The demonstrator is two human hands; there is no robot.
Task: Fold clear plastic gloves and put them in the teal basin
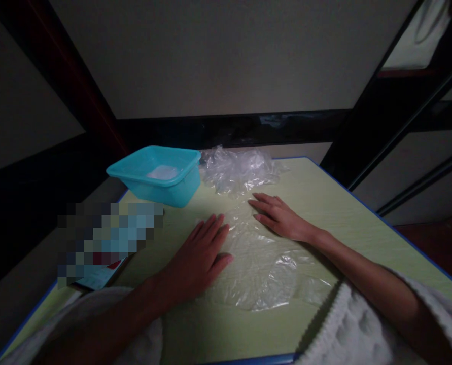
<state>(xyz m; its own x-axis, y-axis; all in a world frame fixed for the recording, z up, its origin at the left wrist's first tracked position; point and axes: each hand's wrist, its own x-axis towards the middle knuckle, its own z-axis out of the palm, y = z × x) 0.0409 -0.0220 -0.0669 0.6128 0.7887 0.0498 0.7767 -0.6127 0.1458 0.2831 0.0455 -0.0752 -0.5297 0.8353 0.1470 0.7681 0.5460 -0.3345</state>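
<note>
A clear plastic bag (256,268) lies spread flat on the pale yellow-green table (210,334), with some wrinkles toward its near edge. Along the bag's left side rests my left hand (205,256), palm down, fingers stretched out and thumb apart. My right hand (281,218) lies near the bag's far right part, its fingers extended and slightly spread. Neither hand grips anything. Just beyond my fingertips sits a crumpled heap of clear plastic bags (241,170).
A turquoise plastic basin (187,185) with something whitish inside stands at the back left. In front of it, a flat, partly blurred object (100,276) lies by the table's left edge. A wall (226,61) rises behind the table.
</note>
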